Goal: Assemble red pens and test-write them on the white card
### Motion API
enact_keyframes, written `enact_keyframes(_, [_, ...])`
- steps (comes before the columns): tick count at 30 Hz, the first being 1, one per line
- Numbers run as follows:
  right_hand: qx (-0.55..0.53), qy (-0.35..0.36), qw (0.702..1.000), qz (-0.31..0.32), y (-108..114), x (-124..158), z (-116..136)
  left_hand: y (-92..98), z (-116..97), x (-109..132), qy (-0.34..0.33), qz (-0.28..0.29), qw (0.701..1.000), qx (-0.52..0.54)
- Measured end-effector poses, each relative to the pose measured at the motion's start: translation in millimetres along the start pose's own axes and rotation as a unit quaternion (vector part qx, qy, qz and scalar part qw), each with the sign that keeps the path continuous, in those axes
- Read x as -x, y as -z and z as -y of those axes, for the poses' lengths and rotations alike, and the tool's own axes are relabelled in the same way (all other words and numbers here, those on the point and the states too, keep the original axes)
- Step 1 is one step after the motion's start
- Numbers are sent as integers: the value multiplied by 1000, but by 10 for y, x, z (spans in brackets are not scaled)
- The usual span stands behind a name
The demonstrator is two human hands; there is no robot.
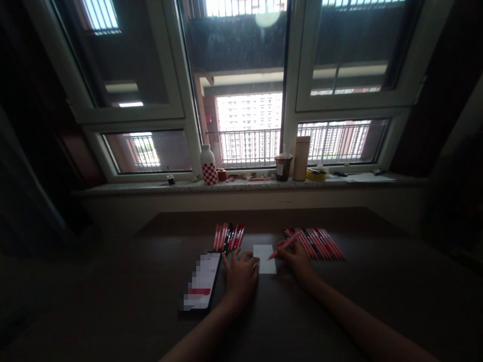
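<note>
A small white sheet of paper (266, 266) lies on the dark table between my hands. My right hand (299, 257) grips a pink pen (285, 245), its tip pointing down at the paper's right side. On the paper's left edge rest the fingertips of my left hand (241, 271), fingers apart and holding nothing. To the left of that hand lies a phone (204, 281) with a lit, partly blurred screen. Behind the left hand is a row of pink, red and black pens (228, 237). A longer row of similar pens (319, 244) lies behind my right hand.
Beyond the table (132, 281) runs a stone windowsill (241, 186). On it stand a red-and-white checked bottle (209, 166), a dark cup with a clear lid (283, 168), a tan tumbler (301, 158), a yellow roll of tape (316, 174) and papers (368, 178).
</note>
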State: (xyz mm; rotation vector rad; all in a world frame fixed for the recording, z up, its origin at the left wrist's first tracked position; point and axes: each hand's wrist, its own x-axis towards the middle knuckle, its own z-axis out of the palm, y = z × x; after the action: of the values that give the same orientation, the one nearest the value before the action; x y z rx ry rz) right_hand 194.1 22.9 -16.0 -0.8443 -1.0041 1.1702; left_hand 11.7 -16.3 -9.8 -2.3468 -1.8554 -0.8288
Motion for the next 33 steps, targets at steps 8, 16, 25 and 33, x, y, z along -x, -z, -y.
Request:
enact_keyframes(8, [8,12,1000,15,5,-1,-14,23,-5,12,11,9,1000,-1])
enact_keyframes(16, [-28,19,998,45,10,26,-21,84,-43,17,5,33,999,33])
enact_keyframes(25, [-52,8,997,59,-5,61,29,29,-9,14,8,30,999,22])
enact_keyframes(33, [-45,7,997,57,-20,70,76,-7,4,13,9,33,999,8])
